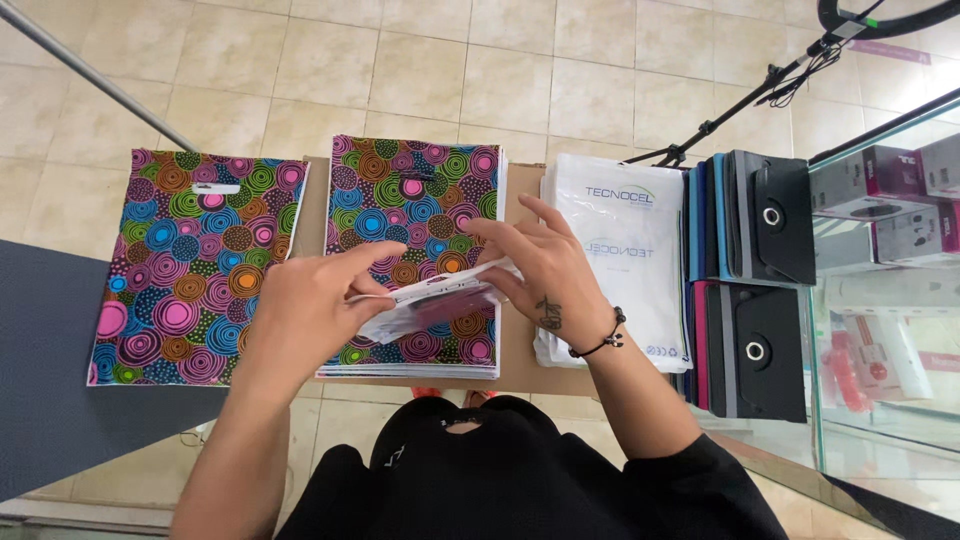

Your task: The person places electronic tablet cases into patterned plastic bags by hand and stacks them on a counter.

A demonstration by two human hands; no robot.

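Note:
My left hand [305, 305] and my right hand [545, 270] together hold a small flat clear packet [430, 300] with something white and dark red inside. They hold it just above a stack of plastic bags [410, 200] printed with bright multicoloured circles, in the middle of the view. My left hand grips the packet's left end with thumb and fingers. My right hand's fingers rest along its right end and top. A black bead bracelet sits on my right wrist.
A single circle-patterned bag [190, 260] lies to the left on a brown board [520, 350]. A pile of white plastic bags [625, 250] lies right of the stack, then black, blue and pink tablet cases [760, 280]. A glass display case [885, 300] with boxes stands at far right.

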